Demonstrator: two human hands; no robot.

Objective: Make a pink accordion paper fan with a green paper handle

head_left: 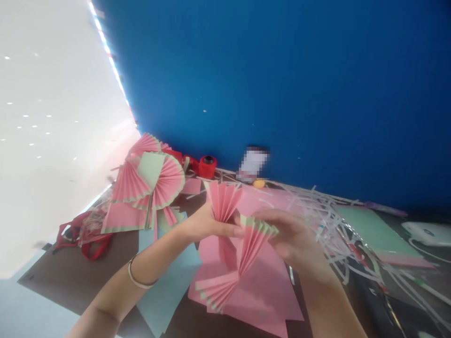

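Observation:
My left hand (206, 224) pinches a pleated pink paper fan (225, 199), its folds spreading above the fingers. My right hand (291, 237) has its fingers at the upper edge of a second pleated pink fan (252, 241) with a pale green border. That fan is gathered at its middle and flares out again toward the lower left. Under both hands lie pink paper sheets (268, 291), with a light blue sheet (172, 281) to their left. Whether the two fans are joined is hidden by my left fingers.
Finished-looking pink and green fans (167, 183) are piled at the left. A red tape dispenser (207, 167) and a phone (252, 163) stand by the blue wall (282, 94). White paper strips (331, 230), green sheets (377, 230) and a white device (428, 233) lie rightward.

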